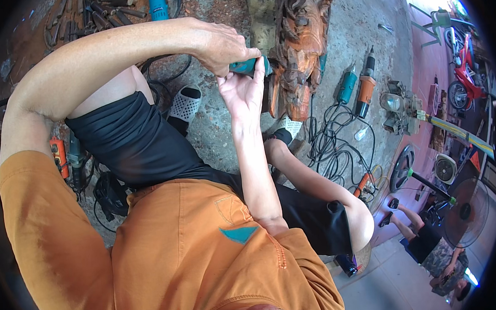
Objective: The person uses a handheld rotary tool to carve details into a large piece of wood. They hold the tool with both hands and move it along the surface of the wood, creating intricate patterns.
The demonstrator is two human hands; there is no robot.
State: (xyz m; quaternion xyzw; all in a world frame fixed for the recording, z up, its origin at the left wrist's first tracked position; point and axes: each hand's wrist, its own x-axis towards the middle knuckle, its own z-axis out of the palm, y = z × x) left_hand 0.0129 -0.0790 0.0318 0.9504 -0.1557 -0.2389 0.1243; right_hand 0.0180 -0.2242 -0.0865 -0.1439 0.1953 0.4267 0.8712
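Note:
A teal handheld power tool, which looks like a die grinder, lies across my two hands at the upper middle. My left hand is closed over its body from above, index finger stretched along it. My right hand has its palm turned up and supports the tool from the near side, thumb against its front; its other fingers are mostly hidden. Just right of the tool stands a carved reddish-brown wooden sculpture with deep relief. Whether the tool's tip touches the wood is not visible.
Right of the carving lie a teal grinder, an orange grinder and tangled black cables. Chisels are heaped at the far left. A metal machine, a fan, a red motorbike and another person are at right.

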